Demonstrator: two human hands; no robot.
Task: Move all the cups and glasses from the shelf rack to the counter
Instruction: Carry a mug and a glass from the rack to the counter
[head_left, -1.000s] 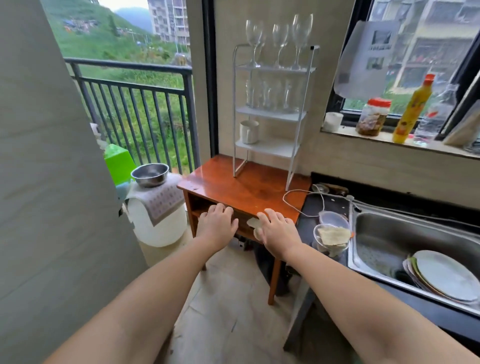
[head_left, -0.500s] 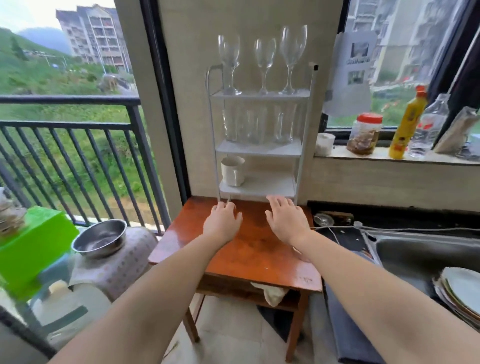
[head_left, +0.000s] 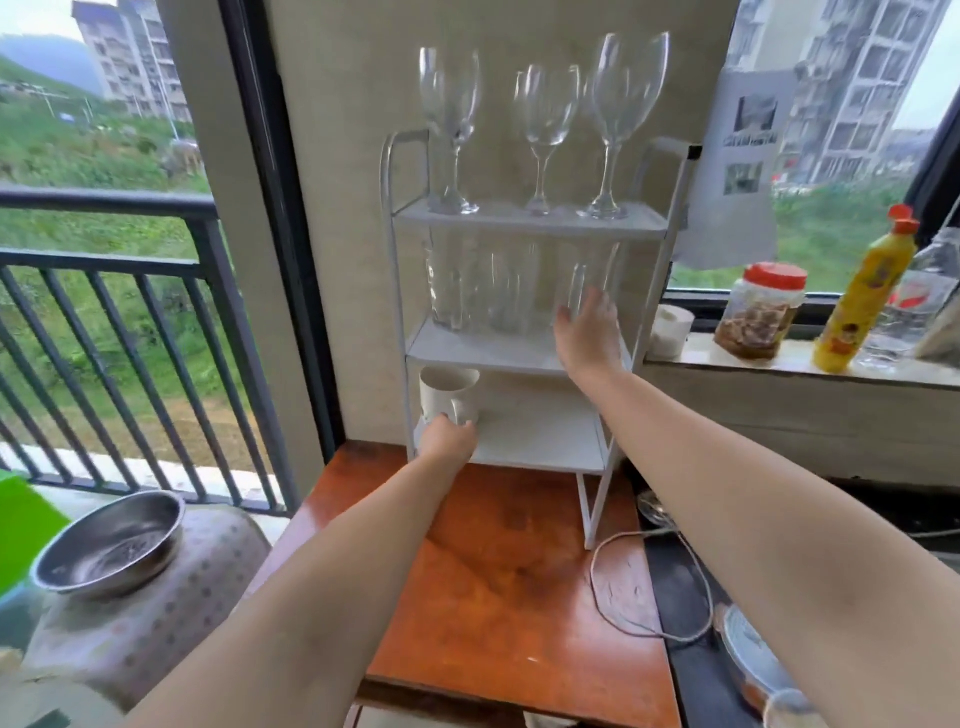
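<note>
Head view: your left hand (head_left: 448, 437) is at the white mug (head_left: 448, 394) on the rack's (head_left: 530, 222) bottom shelf, fingers curled onto its base; can't tell if the grip has closed. Your right hand (head_left: 589, 332) is spread against the rightmost tumbler (head_left: 587, 283) on the middle shelf, not wrapped. Three wine glasses (head_left: 545, 130) stand on top. Rack sits on the wooden table (head_left: 519, 597).

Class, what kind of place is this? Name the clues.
Probably a small home kitchen by a balcony: a white shelf rack of wine glasses, food jar on the sill, balcony railing outside.
</note>
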